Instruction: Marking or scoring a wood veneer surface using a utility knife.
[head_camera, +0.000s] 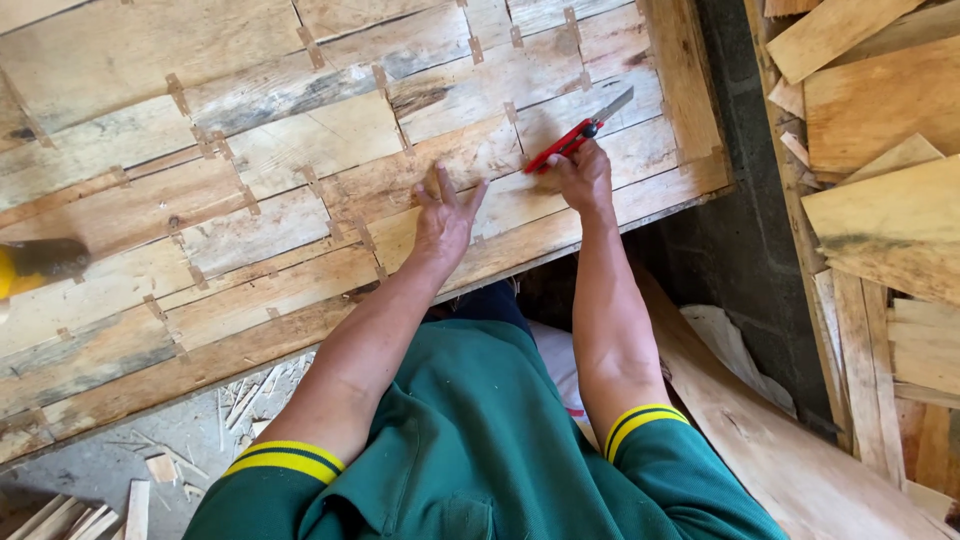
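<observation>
A wide sheet of patched veneer strips (300, 190) is spread across the frame from nine to two o'clock. A left hand (443, 215) and a red-handled knife (575, 137) are rested on it near one o'clock, and a yellow object (25, 268) lies at nine.

Loose boards (880, 90) were stacked at the right edge. A long plank (790, 450) was leaned below them, beside a dark block wall (740, 210). Wood scraps (160, 470) were scattered on the grey floor (90, 465). A yellow tool (30, 265) was seen at the left edge.
</observation>
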